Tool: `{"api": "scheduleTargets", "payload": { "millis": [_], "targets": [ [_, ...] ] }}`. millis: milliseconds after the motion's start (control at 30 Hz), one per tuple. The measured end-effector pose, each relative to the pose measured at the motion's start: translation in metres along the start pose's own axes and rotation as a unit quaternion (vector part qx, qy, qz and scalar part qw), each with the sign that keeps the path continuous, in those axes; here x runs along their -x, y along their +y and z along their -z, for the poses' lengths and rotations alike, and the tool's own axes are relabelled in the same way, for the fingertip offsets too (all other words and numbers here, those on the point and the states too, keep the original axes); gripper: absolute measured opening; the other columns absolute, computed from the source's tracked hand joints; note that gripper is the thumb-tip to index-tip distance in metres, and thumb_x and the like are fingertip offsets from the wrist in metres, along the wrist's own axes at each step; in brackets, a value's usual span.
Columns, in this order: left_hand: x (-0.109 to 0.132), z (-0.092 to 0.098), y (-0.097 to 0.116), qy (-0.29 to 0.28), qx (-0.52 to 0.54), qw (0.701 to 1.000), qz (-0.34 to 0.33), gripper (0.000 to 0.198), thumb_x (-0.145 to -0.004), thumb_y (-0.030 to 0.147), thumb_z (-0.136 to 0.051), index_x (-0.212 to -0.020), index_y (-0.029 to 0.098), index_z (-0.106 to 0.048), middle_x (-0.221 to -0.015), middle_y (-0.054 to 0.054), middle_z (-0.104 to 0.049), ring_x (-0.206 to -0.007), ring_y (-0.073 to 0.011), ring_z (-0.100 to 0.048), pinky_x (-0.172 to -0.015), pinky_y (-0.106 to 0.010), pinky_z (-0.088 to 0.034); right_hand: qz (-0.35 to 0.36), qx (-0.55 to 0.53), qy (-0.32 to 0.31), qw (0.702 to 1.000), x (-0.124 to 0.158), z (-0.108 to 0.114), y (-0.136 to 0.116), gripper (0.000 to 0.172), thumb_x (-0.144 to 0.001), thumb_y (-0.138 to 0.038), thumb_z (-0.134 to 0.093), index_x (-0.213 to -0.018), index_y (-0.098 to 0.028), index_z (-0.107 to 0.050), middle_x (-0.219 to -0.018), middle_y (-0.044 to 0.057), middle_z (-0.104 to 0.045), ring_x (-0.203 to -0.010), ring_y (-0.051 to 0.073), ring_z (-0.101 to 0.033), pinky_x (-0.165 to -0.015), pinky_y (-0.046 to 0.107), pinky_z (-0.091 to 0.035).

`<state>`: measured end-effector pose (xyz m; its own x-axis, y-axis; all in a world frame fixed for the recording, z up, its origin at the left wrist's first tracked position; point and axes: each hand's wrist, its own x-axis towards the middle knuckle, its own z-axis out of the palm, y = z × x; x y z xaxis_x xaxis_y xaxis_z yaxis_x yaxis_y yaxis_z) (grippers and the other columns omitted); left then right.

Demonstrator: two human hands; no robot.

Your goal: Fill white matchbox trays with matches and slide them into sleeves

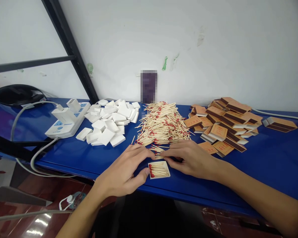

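A small loose cluster of red-tipped matches (159,152) lies on the blue table between my fingertips. My left hand (125,170) has its fingers stretched, the index finger at the left end of these matches and the thumb beside the left rim of a white matchbox tray (159,178). The tray holds a layer of matches (159,169) with heads to the left. My right hand (190,157) has thumb and index finger closed at the right ends of the loose matches. Just behind both hands rises a large heap of matches (161,125).
White empty trays (106,135) are piled at the left, and brown matchbox sleeves (218,130) at the right, one sleeve (280,124) apart. A power strip (67,127) with cables stands far left beside a black metal frame (72,49). A pixelated dark rectangle (149,86) is against the wall.
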<state>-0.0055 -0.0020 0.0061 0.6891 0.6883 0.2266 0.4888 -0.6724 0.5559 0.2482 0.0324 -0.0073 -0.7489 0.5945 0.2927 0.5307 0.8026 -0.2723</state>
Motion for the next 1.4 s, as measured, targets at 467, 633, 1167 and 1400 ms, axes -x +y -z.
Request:
{"api": "scheduleTargets", "payload": {
  "millis": [467, 633, 1167, 1400],
  "targets": [
    [-0.0031, -0.0069, 0.0015, 0.009, -0.044, 0.998, -0.034, 0.018, -0.082, 0.025, -0.064, -0.098, 0.02, -0.056, -0.098, -0.003, -0.065, -0.091, -0.0206, -0.057, -0.092, -0.039, -0.041, 0.014, -0.004, 0.033, 0.999, 0.0006, -0.0024, 0.0002, 0.021, -0.095, -0.02, -0.052, -0.092, -0.02, -0.074, -0.066, 0.0, -0.061, -0.062, 0.014, -0.054, -0.062, 0.027, -0.037],
    [-0.0021, -0.0048, 0.004, 0.004, -0.036, 0.999, -0.036, 0.021, -0.079, 0.024, -0.063, -0.098, 0.021, -0.056, -0.099, -0.003, -0.065, -0.093, -0.0208, -0.058, -0.095, -0.039, -0.041, 0.025, -0.015, 0.043, 0.999, 0.0, -0.0017, -0.0009, 0.02, -0.093, -0.019, -0.054, -0.083, -0.019, -0.072, -0.065, 0.0, -0.061, -0.061, 0.013, -0.053, -0.062, 0.027, -0.037],
    [0.0006, -0.0006, 0.0026, 0.017, -0.043, 0.998, 0.036, 0.012, -0.086, 0.028, -0.051, -0.097, 0.022, -0.05, -0.101, -0.006, -0.062, -0.099, -0.0258, -0.054, -0.094, -0.044, -0.042, 0.038, -0.021, 0.023, 0.999, 0.0004, -0.0026, -0.0026, 0.023, -0.094, -0.018, -0.051, -0.086, -0.019, -0.073, -0.062, -0.001, -0.059, -0.058, 0.013, -0.049, -0.063, 0.028, -0.036],
    [-0.0011, -0.002, 0.0011, 0.023, -0.046, 0.998, 0.034, 0.011, -0.086, 0.027, -0.05, -0.096, 0.022, -0.048, -0.105, -0.006, -0.063, -0.098, -0.026, -0.053, -0.093, -0.045, -0.04, 0.024, -0.022, 0.035, 0.999, 0.0015, -0.0017, -0.0027, 0.019, -0.092, -0.018, -0.054, -0.089, -0.019, -0.072, -0.066, 0.0, -0.063, -0.062, 0.014, -0.055, -0.065, 0.028, -0.038]
  ]
}}
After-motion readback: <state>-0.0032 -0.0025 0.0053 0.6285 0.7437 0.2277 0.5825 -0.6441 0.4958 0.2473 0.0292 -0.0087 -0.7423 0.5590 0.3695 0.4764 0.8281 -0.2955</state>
